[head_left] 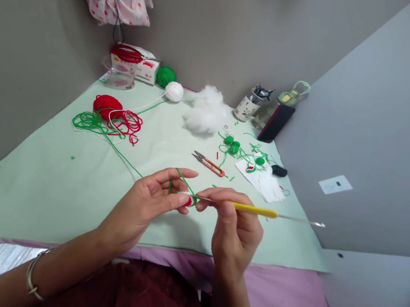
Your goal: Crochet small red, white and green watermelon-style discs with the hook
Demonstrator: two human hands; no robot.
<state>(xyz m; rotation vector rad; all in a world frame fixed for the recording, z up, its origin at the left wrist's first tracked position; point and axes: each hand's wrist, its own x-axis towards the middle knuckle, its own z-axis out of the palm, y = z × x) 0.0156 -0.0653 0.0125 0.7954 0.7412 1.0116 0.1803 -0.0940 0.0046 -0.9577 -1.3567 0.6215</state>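
My left hand [157, 195] pinches a small crocheted piece [189, 201] in red, white and green between thumb and fingers. Green yarn [124, 156] runs from a loose tangle at the left to this hand and passes over its raised index finger. My right hand [235, 224] is closed on a crochet hook with a yellow handle [256, 210]. One metal end of the hook meets the crocheted piece; the other end points right. The exact spot where the tip enters the stitches is too small to make out.
Orange-handled snips [211, 165] lie beyond my hands. Further back are white stuffing [206, 110], a red yarn ball [107, 107], a white yarn ball [174, 92] and a pen cup [247, 106]. A phone [277, 123] leans against a bottle; green crocheted bits [233, 148] lie at right.
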